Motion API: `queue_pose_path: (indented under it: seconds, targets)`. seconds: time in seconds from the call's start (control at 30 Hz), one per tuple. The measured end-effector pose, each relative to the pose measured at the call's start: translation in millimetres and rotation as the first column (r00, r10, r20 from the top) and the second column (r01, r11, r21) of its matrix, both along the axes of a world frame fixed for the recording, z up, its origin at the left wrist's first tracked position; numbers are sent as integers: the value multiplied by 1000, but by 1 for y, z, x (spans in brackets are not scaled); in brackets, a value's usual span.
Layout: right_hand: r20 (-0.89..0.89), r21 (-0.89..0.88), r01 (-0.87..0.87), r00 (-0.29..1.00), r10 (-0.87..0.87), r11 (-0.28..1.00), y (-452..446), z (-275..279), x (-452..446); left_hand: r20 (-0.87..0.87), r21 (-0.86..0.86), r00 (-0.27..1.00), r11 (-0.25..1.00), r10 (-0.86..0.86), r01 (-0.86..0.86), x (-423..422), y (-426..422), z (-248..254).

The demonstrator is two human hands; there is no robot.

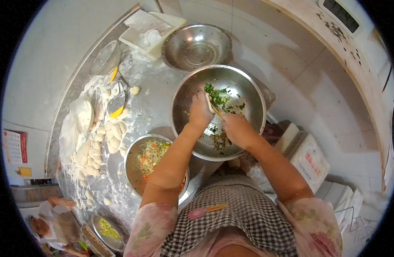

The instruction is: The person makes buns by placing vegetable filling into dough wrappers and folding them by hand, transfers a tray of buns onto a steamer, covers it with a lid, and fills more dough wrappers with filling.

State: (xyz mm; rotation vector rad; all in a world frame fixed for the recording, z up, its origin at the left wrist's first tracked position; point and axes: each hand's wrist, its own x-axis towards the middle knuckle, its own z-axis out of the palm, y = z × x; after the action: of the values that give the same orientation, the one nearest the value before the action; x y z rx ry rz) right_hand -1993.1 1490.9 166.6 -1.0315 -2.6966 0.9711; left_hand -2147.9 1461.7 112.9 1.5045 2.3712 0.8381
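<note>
Over a large steel bowl (257, 92), my left hand (199, 110) is closed around a pale, flat dough wrapper (209, 103), its edge showing past the fingers. My right hand (239, 129) grips a short, light-brown wooden stick (218, 113), whose tip meets the wrapper; most of the stick is hidden in the fist. Chopped greens (218, 95) lie on the far side of the bowl, and a darker chopped filling (220, 141) sits on the near side, below my hands. Whether filling is inside the wrapper is hidden by my fingers.
A bowl of mixed vegetable filling (151, 157) stands left of my forearm. Dough pieces (93, 153) lie on the floury steel table (152, 98). Behind are a steel basin (197, 53) and white tub (173, 21). Another person (56, 222) works at lower left.
</note>
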Motion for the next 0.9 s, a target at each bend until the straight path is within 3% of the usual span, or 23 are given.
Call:
queue_pose_path:
  seconds: [0.1,0.2,0.3,0.4,0.5,0.6,0.7,0.8,0.9]
  targets:
    - [89,14,-42,995,40,999,14,21,19,31,38,999,998,42,-44,1,1,0]
    - [73,11,160,984,-161,987,36,6,37,68,32,996,997,64,-67,3,2,2]
    - [1,-289,98,995,-103,952,33,-10,21,34,8,998,998,59,-59,5,2,7]
    - [-33,15,21,999,-20,1000,2,-15,-3,1,41,998,997,65,-65,3,2,2]
    - [23,75,-25,999,23,997,6,0,-2,15,152,996,984,90,-91,-1,2,-2]
    - [71,47,27,997,-31,999,40,17,8,47,174,989,974,141,-147,-10,5,-3]
    - [-58,-52,97,993,-100,994,72,-6,4,54,113,985,979,162,-167,-16,8,-6]
    - [-122,-233,-67,992,39,970,60,-21,-12,44,53,986,985,162,-165,-14,9,0]
    - [-65,35,-17,998,19,999,18,-16,-19,40,39,985,985,168,-169,-10,9,5]
